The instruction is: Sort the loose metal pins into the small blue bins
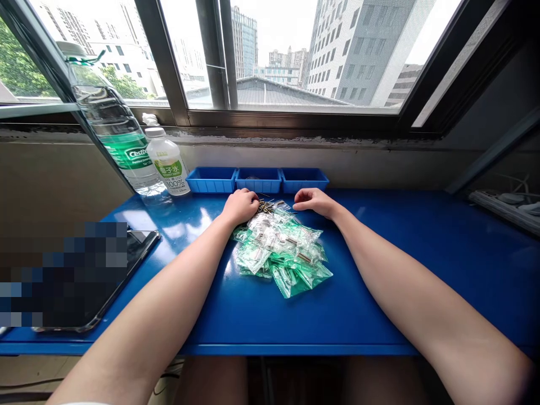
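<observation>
A small heap of dark, thin metal pieces (265, 207), which look like screws or pins, lies on the blue table. My left hand (240, 207) rests at the left edge of this heap, fingers curled and partly hidden; what they hold, if anything, does not show. To the right of the heap, my right hand (314, 202) is curled with thumb and fingertips close together. Anything in that pinch is too small to make out. In front of both hands spreads a pile of clear and green plastic packets (287, 247), some with small metal pieces inside.
Three blue bins (258, 181) stand in a row behind the hands. At the back left are a large water bottle (122, 135) and a smaller white bottle (169, 163). A tablet-like device (84, 281) lies at left. A power strip (506, 211) sits far right.
</observation>
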`<control>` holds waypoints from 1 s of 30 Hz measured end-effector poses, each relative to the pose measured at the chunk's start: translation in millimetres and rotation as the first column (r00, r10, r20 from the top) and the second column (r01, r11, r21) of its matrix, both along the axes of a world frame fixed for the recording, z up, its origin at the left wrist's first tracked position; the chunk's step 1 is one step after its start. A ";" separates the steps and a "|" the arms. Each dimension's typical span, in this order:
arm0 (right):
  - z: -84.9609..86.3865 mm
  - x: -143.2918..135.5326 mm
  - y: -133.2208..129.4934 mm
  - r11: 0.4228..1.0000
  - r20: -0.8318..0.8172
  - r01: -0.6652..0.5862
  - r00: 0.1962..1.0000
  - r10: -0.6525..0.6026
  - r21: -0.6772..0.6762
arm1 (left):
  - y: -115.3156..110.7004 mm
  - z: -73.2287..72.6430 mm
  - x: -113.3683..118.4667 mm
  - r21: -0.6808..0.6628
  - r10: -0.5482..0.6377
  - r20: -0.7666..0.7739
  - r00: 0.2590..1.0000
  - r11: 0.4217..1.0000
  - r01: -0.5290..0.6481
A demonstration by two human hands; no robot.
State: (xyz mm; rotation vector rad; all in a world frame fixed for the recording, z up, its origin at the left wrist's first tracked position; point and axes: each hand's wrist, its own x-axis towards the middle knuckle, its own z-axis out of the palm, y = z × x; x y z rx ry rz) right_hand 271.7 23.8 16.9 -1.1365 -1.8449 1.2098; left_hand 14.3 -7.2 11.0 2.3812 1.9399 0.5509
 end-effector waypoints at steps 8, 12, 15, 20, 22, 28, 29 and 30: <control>5.9 5.0 2.5 0.987 0.259 -0.164 0.953 0.157 0.002 | 0.7 -0.9 -0.4 0.009 -0.005 0.006 1.000 1.000 0.005; 6.0 5.5 4.0 0.981 0.326 -0.192 0.929 0.176 0.016 | 0.9 -0.4 -0.5 -0.002 0.002 -0.006 1.000 1.000 -0.002; 3.9 5.9 5.1 0.985 0.299 -0.174 0.940 0.167 -0.005 | 1.2 -0.7 -0.5 0.004 0.000 -0.009 1.000 1.000 0.000; 0.9 3.8 5.5 0.995 0.205 -0.100 0.974 0.095 0.015 | 1.4 -1.0 -0.6 0.005 0.001 -0.007 1.000 1.000 -0.001; 1.2 3.0 4.9 0.995 0.218 -0.102 0.971 0.095 0.022 | 1.3 -0.9 -0.7 0.000 0.000 -0.004 1.000 1.000 0.000; 2.2 1.4 3.8 0.989 0.331 -0.122 0.939 0.089 0.079 | 1.3 -1.3 -0.8 0.004 -0.001 0.002 1.000 1.000 0.001; 2.1 1.2 3.9 0.989 0.339 -0.123 0.937 0.087 0.087 | 1.3 -1.4 -0.8 0.005 -0.002 0.001 1.000 1.000 0.002; 1.9 0.9 4.1 0.988 0.344 -0.126 0.935 0.087 0.091 | 1.3 -1.4 -0.8 0.006 -0.003 0.001 1.000 1.000 0.003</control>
